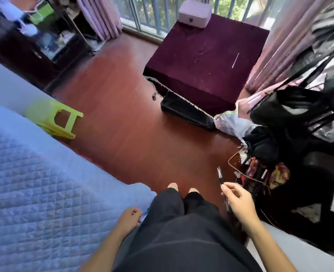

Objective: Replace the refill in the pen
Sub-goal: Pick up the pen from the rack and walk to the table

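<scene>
My right hand (238,203) grips a black pen (220,177) near its middle, with the capped end pointing up and away from me, low on the right above the floor. My left hand (130,215) hangs empty beside my left leg, fingers loosely curled, at the edge of the blue quilt. A thin white refill (235,60) lies on the maroon cloth of the table (197,71) ahead, near its right side, far from both hands.
A pink box (194,14) sits at the table's far edge. A blue quilted bed (34,183) fills the left. A green plastic stool (54,118) stands beside it. Black bags and clutter (291,134) crowd the right. Red wooden floor (123,118) lies between me and the table.
</scene>
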The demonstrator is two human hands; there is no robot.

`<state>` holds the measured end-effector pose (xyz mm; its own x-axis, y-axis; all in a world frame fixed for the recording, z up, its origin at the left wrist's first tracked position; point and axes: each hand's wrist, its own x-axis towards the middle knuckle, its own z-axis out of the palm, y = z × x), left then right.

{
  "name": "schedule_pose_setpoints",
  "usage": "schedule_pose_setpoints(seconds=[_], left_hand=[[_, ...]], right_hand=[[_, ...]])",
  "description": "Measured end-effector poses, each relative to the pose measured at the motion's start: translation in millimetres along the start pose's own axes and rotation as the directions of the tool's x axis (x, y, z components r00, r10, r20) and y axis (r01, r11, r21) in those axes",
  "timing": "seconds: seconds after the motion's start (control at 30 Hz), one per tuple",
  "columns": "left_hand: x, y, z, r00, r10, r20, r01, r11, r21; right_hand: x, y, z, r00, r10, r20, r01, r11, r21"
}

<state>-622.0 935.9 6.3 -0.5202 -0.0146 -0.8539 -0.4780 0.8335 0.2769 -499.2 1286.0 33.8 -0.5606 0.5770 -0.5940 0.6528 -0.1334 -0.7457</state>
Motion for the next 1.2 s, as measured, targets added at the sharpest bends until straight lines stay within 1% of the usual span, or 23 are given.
schedule_pose_setpoints(seconds=[0.07, 0.17, 0.23, 0.3, 0.4, 0.53, 0.73, 0.83, 0.97, 1.1, 1.2], left_hand=[[4, -4, -1, 0.999, -0.039, -0.005, 0.039, 0.999, 0.010], [16, -1, -6, 0.995, -0.095, 0.016, 0.095, 0.995, -0.021], [30, 11, -16, 0.995, -0.094, 0.018, 0.095, 0.994, -0.063], [47, 27, -34, 0.997, -0.072, 0.008, 0.073, 0.994, -0.079], [79, 61, -64, 0.999, -0.043, -0.002, 0.043, 0.997, -0.056], [122, 117, -104, 0.999, -0.006, 0.042, 0.008, 0.998, -0.065], [177, 223, -158, 0.990, 0.136, 0.035, -0.133, 0.989, -0.060], [202, 274, -173, 0.985, 0.170, 0.033, -0.167, 0.983, -0.078], [232, 329, -182, 0.987, 0.156, 0.041, -0.152, 0.985, -0.080], [251, 368, -190, 0.991, 0.120, 0.063, -0.118, 0.993, -0.024], [263, 391, -200, 0.994, 0.100, 0.053, -0.100, 0.995, -0.003]], right_hand=[[21, -21, 6, 1.000, -0.010, 0.019, 0.010, 1.000, -0.023], [53, -52, 20, 0.999, -0.023, 0.037, 0.024, 0.999, -0.038], [74, -70, 31, 0.999, -0.036, 0.030, 0.038, 0.997, -0.067], [92, -87, 41, 0.999, -0.031, 0.020, 0.032, 0.998, -0.052], [117, -113, 57, 1.000, -0.019, -0.009, 0.019, 1.000, -0.020], [144, -144, 73, 0.998, -0.036, -0.055, 0.036, 0.999, 0.003], [185, -179, 87, 0.994, -0.036, -0.100, 0.036, 0.999, 0.000], [213, -200, 91, 0.993, -0.025, -0.112, 0.026, 1.000, 0.009], [261, -230, 92, 0.994, -0.013, -0.110, 0.015, 1.000, 0.020], [306, -254, 88, 0.994, 0.024, -0.105, -0.019, 0.999, 0.042], [335, -272, 87, 0.994, 0.036, -0.107, -0.030, 0.998, 0.052]])
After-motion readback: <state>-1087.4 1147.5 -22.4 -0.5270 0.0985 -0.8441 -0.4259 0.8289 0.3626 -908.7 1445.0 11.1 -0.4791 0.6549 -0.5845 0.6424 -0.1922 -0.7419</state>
